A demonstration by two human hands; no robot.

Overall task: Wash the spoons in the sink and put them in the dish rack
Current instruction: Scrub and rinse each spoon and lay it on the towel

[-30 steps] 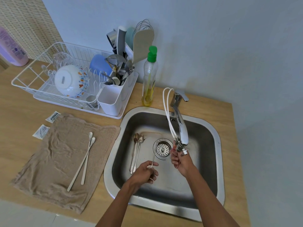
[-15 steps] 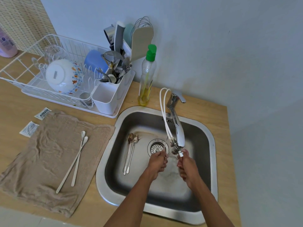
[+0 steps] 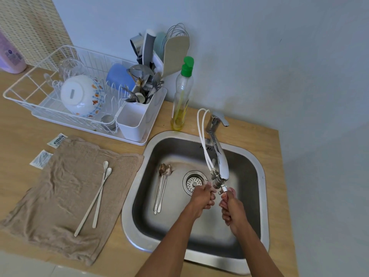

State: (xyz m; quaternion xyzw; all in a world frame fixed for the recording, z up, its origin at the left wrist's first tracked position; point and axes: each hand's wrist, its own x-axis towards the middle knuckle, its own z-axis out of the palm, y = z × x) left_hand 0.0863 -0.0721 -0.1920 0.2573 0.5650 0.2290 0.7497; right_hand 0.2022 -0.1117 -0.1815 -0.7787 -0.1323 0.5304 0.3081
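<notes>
Two metal spoons (image 3: 162,188) lie side by side on the floor of the steel sink (image 3: 127,220), left of the drain (image 3: 194,181). On the brown towel (image 3: 60,196) rest two long white spoons (image 3: 98,198). My left hand (image 3: 202,198) is curled under the faucet (image 3: 220,160) spout, gripping a spoon that its fingers almost wholly hide. Beside it, my right hand (image 3: 232,210) grips a pink mesh scrubber (image 3: 229,193) just below the spout tip. The white dish rack (image 3: 36,90) stands at the back left.
A white cutlery holder (image 3: 132,124) full of utensils hangs on the rack's right end, and a bowl (image 3: 81,95) and a blue cup (image 3: 119,76) sit inside the rack. A green-capped soap bottle (image 3: 182,96) stands behind the sink. Two small sachets (image 3: 48,148) lie left of the towel.
My left hand rose from the sink's front floor with a spoon to just under the spout, close to the right hand. The pink scrubber now shows in my right hand.
</notes>
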